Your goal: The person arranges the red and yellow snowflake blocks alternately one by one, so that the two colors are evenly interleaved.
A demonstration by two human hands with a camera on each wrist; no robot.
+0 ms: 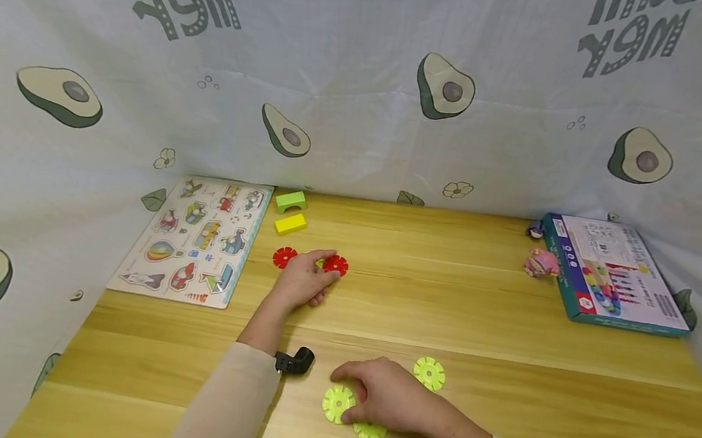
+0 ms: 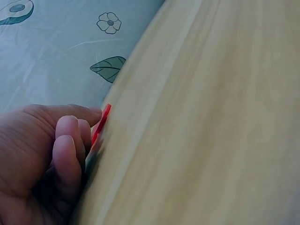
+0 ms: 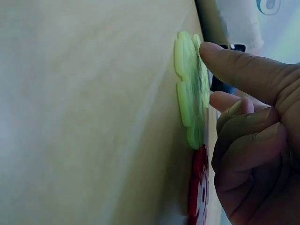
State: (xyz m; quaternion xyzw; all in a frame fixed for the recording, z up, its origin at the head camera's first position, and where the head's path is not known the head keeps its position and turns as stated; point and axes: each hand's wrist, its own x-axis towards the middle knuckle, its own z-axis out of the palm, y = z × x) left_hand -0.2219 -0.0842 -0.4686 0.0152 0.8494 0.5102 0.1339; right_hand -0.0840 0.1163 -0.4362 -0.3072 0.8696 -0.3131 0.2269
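Note:
In the head view my left hand reaches across the table. Its thumb and index finger pinch a flat red notched disc by the rim, and a fingertip meets the red disc in the left wrist view. Beside that hand lies another red disc. A sliver of green shows between the two, mostly covered by the hand. Closer to me, the curved thumb and index finger of my right hand grip around a yellow-green notched disc. Under its palm is a partly hidden yellow-green disc.
One more yellow-green disc lies beyond the right wrist. A picture puzzle board sits at left, near a green arch block and a yellow block. At right are a boxed set and a pink figurine.

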